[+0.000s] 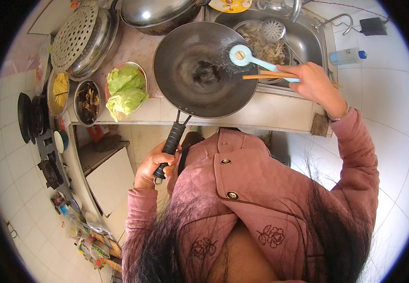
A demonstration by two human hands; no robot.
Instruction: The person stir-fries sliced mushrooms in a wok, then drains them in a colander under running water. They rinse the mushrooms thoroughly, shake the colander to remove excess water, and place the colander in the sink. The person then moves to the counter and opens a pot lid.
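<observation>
My left hand (160, 162) is wrapped around the black ribbed handle (171, 148) of a large dark wok (179, 67). The wok is tilted over the counter's front and the sink's left side, with a dark wet-looking patch at the bottom of its inside. In my right hand (312, 85) are a light-blue long-handled scrubbing brush (240, 56) and wooden chopsticks (269, 75). Pale fine strands spread from the brush head over the wok's right wall. Whether they touch the metal I cannot tell.
In the steel sink (305, 46), a basin holds pale torn food (257, 37) and a slotted ladle (273, 30). Left of the wok stand bowls of lettuce (126, 88), dark fungus-like pieces (88, 99) and yellow strips (60, 88). A lidded pan (158, 14) sits behind.
</observation>
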